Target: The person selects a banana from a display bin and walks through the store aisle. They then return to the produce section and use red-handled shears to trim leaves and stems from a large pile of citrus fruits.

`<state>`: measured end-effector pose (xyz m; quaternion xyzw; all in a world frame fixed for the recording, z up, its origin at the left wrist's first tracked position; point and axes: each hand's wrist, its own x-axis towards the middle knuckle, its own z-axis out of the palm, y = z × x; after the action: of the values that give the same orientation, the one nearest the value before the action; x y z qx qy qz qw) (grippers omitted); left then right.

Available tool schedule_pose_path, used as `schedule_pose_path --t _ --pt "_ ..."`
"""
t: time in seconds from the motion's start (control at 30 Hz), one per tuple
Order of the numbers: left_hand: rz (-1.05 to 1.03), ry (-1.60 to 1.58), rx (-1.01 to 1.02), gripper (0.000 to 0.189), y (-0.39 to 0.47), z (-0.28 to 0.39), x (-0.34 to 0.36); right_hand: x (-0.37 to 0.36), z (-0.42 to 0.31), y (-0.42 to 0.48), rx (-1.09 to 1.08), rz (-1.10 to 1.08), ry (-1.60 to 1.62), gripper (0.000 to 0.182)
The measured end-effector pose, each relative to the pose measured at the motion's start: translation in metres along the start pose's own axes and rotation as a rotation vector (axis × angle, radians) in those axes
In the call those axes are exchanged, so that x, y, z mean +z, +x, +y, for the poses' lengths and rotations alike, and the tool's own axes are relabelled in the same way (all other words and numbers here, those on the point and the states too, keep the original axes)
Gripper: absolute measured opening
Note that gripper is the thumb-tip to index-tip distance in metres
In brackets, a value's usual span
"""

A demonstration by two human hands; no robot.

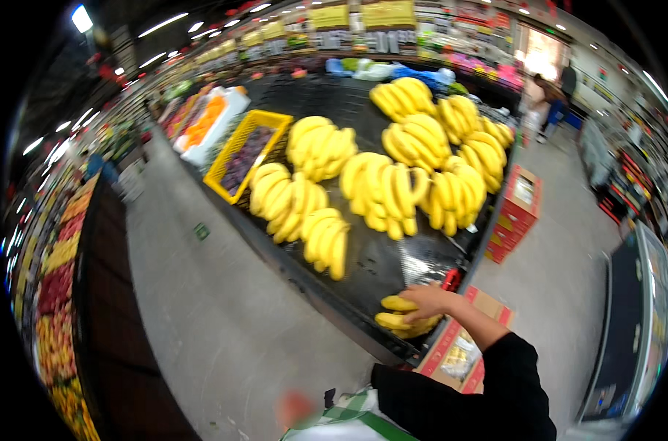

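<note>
My right hand (428, 301) rests on a small bunch of bananas (394, 321) at the near corner of the black display table (367, 264); its fingertips are partly hidden, so I cannot tell whether they grip the fruit. Several larger banana bunches (380, 187) lie spread over the table beyond. A blurred, skin-toned shape (296, 409) near my green checked apron is probably my left hand, low in the view and away from the fruit. Near my right wrist lies a small red object (451, 279) beside a shiny clear sheet (419, 270).
A yellow plastic crate (215, 171) of dark fruit and a white box (240, 105) of orange fruit stand on the table's left. Open cardboard boxes (504, 314) sit on the floor at its right. A fruit stand (108, 286) borders the left aisle; people (557, 102) are far right.
</note>
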<state>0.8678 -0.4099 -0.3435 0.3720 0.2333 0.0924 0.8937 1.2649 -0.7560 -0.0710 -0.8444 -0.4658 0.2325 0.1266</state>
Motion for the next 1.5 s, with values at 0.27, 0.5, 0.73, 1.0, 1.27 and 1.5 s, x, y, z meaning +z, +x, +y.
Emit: schedule_pose_path --t 0.27,0.5,0.73,1.0,1.27,1.5 --pt "-0.201 -0.103 0.107 0.016 0.007 -0.061 -0.060 -0.013 -0.020 0.010 0.235 -0.062 -0.084 0.062" --pt "0.081 1.262 0.530 0.010 -0.026 -0.042 -0.028 -0.001 -0.050 0.017 -0.015 0.341 -0.051 0.045" --pt "0.278 1.436 0.612 0.014 -0.038 -0.046 0.000 0.067 -0.117 0.053 -0.309 0.455 0.009 0.049" --pt "0.539 1.032 0.727 0.006 -0.090 -0.011 0.077 0.078 -0.127 0.047 -0.140 0.435 -0.198 0.052" --pt "0.748 0.688 0.538 0.009 -0.105 -0.132 -0.035 0.075 -0.156 0.045 -0.101 0.482 -0.333 0.050" --pt "0.800 0.222 0.371 0.014 -0.138 -0.068 -0.001 0.118 -0.202 0.082 -0.346 0.655 -0.084 0.037"
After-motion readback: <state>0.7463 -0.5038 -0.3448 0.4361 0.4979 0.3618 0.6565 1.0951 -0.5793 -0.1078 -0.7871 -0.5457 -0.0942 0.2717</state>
